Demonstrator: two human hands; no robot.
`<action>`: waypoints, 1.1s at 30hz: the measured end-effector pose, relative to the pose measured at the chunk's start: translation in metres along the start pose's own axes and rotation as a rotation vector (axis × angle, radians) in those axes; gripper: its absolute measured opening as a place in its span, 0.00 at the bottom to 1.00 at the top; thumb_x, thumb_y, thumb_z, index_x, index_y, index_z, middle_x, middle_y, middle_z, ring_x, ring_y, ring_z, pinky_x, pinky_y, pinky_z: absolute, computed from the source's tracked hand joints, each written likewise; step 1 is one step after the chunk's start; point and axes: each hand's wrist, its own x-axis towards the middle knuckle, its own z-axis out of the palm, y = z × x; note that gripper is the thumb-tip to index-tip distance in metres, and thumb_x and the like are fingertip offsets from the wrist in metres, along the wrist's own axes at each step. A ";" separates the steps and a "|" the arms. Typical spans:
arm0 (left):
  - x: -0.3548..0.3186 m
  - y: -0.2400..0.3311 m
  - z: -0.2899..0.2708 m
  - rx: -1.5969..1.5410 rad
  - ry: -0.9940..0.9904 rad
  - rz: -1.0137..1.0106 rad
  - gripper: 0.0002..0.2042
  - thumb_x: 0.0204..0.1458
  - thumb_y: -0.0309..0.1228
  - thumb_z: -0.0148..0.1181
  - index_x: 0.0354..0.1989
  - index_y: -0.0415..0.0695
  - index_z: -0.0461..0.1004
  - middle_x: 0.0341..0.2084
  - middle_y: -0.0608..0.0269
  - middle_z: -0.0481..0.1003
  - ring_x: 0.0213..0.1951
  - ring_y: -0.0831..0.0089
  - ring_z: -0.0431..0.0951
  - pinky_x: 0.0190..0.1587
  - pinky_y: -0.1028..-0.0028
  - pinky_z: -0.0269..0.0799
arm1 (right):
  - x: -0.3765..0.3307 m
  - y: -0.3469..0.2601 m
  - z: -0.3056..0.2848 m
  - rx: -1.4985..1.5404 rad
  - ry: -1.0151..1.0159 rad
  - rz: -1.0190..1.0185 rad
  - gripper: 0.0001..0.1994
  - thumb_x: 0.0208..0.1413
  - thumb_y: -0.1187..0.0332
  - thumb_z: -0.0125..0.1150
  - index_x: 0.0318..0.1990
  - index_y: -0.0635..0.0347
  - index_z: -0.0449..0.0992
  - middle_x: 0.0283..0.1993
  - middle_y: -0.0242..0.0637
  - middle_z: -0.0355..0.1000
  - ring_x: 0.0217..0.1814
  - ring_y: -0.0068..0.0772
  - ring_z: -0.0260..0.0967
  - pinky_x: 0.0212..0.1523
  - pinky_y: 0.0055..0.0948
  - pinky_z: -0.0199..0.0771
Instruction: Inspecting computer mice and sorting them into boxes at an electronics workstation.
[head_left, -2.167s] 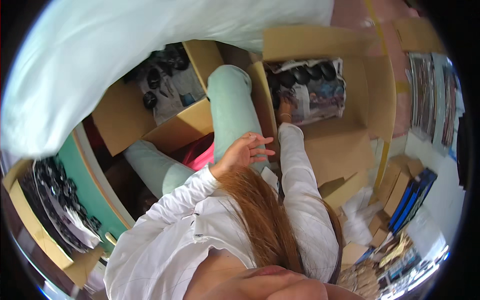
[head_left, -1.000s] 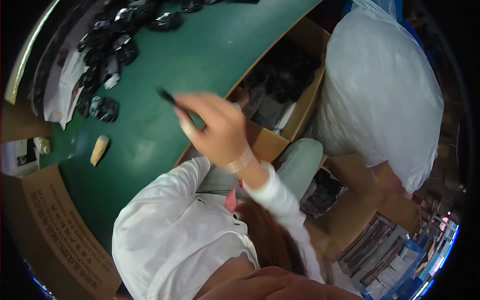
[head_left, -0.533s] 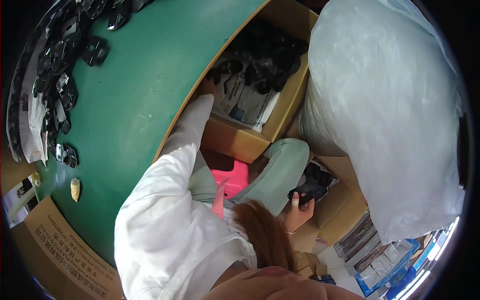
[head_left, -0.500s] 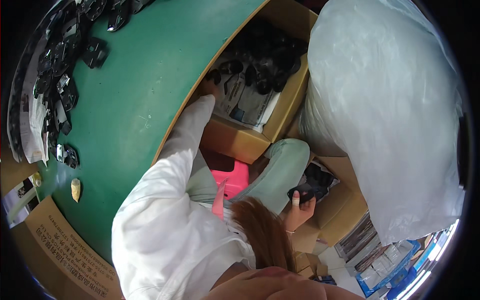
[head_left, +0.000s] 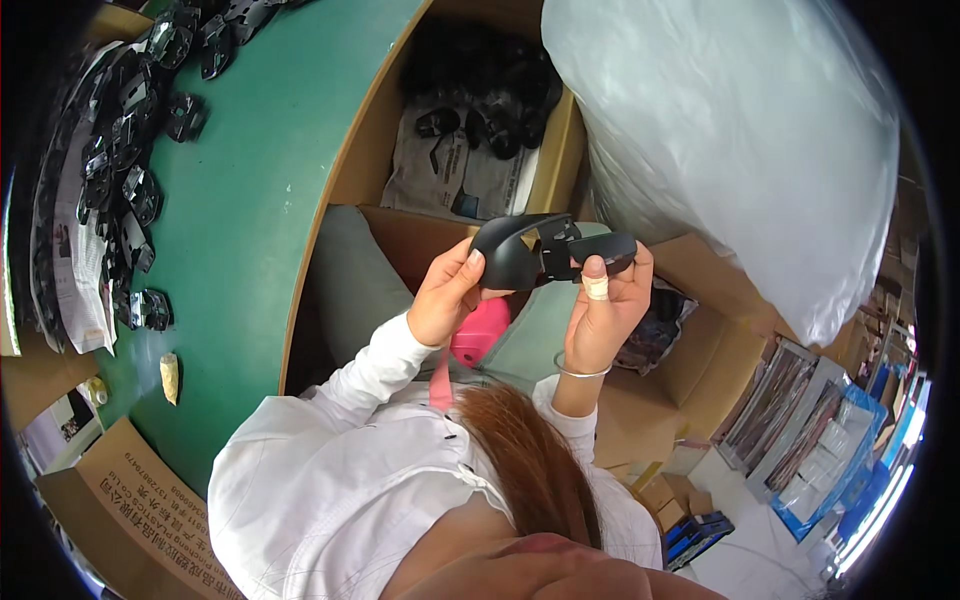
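Note:
Over my lap, my left hand grips a curved black plastic mouse shell, thumb on its outer face. A smaller rounded black plastic mouse cover is pinched in my right hand, whose thumb wears pale tape. The two pieces come together between my hands; whether they are joined, I cannot tell. Beyond them, a cardboard box holds a heap of black plastic parts on a printed bag. More dark parts lie in the open carton beside my right wrist.
At left, a green table carries rows of black plastic shells and a small tan stub. A large translucent plastic bag bulges at right. A pink stool shows below my hands.
My left hand has come out of the far box, bringing the curved shell over my lap. My right hand has risen from the carton with the smaller cover to meet it.

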 end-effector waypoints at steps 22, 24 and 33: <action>-0.027 -0.004 0.002 0.320 -0.231 0.171 0.21 0.63 0.33 0.47 0.59 0.29 0.63 0.57 0.54 0.62 0.55 0.63 0.67 0.59 0.70 0.61 | -0.044 -0.034 -0.022 -0.553 -0.017 -0.177 0.23 0.45 0.82 0.66 0.52 0.65 0.72 0.41 0.40 0.73 0.42 0.28 0.69 0.49 0.23 0.67; -0.029 0.001 0.004 0.291 -0.220 0.135 0.21 0.63 0.33 0.47 0.58 0.29 0.64 0.57 0.54 0.62 0.54 0.63 0.67 0.59 0.70 0.61 | -0.051 -0.047 -0.017 -0.503 -0.034 -0.122 0.23 0.45 0.83 0.66 0.52 0.66 0.72 0.40 0.39 0.74 0.39 0.26 0.69 0.45 0.20 0.67; -0.023 0.038 -0.013 0.589 -0.462 0.015 0.20 0.62 0.33 0.49 0.55 0.28 0.67 0.54 0.54 0.62 0.52 0.65 0.68 0.53 0.72 0.67 | -0.054 -0.083 -0.023 -0.499 -0.291 0.180 0.22 0.43 0.86 0.64 0.49 0.67 0.73 0.31 0.36 0.74 0.26 0.19 0.65 0.28 0.12 0.64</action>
